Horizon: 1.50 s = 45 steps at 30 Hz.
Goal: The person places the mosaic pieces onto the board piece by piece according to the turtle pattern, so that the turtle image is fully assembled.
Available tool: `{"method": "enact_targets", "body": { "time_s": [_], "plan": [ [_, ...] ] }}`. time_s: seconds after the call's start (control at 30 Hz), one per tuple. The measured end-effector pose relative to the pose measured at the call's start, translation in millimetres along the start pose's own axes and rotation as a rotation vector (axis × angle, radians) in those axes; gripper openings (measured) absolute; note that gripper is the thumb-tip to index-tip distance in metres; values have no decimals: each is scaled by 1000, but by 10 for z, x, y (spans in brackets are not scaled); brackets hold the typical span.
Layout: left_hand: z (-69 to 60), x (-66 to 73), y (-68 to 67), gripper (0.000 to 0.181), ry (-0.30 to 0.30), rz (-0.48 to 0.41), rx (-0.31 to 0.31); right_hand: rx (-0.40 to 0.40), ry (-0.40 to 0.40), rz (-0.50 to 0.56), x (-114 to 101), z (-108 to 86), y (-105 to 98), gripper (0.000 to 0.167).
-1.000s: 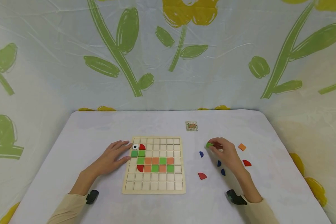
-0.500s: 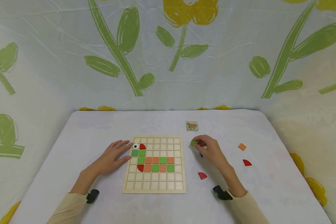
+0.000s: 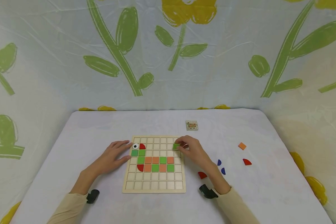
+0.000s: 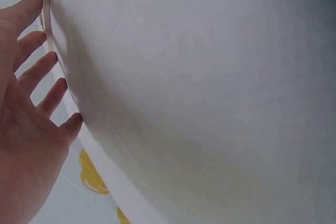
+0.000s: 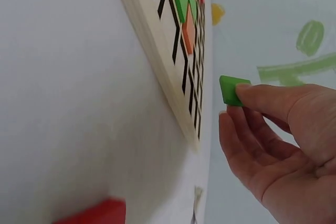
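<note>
Between thumb and fingers, my right hand point(image 3: 192, 150) pinches a green square tile point(image 5: 230, 89) above the right edge of the wooden grid board point(image 3: 154, 190). The board carries a white eye piece point(image 3: 135, 146), red quarter-circle tiles point(image 3: 142, 146) and several green and orange squares, such as one orange tile point(image 3: 148, 160), set in its cells. At the board's left edge, my left hand point(image 3: 112, 157) rests with fingers spread, thumb and fingertips touching the rim. The left wrist view shows those straight fingertips along the edge.
Right of the board lie blue half-circle tiles point(image 3: 219, 162), a red quarter-circle point(image 3: 247, 161), another red quarter-circle point(image 3: 202, 175) partly behind the right forearm, and an orange square point(image 3: 242, 146). A small printed pattern card point(image 3: 191, 125) lies behind the board.
My right hand has carried the green tile leftward from the loose pieces to over the board's right side. My left hand has stayed at the left edge.
</note>
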<state>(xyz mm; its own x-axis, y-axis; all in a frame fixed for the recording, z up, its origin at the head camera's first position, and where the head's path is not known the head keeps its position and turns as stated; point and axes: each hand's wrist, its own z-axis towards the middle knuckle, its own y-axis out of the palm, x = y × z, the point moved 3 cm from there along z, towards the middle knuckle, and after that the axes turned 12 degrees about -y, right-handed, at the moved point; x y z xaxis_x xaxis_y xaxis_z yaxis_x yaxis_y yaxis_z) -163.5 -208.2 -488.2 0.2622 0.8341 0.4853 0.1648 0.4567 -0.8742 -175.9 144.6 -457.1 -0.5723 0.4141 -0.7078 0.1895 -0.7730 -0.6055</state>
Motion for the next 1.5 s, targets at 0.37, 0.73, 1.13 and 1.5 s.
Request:
{"method": "enact_targets", "body": {
  "time_s": [0.37,0.73,1.13,1.5],
  "plan": [
    [-15,7,-11,57,10,-12,4,-87,-75,44,-151,165,317,15],
    [-12,24,-22,56,19,-12,9,-172,-56,63,-247,288,536,13],
    [-11,22,-9,57,15,-5,9,-196,-64,18,-258,347,652,8],
    [-14,17,13,57,7,-11,1,-185,-54,-52,-284,366,682,7]
  ]
}}
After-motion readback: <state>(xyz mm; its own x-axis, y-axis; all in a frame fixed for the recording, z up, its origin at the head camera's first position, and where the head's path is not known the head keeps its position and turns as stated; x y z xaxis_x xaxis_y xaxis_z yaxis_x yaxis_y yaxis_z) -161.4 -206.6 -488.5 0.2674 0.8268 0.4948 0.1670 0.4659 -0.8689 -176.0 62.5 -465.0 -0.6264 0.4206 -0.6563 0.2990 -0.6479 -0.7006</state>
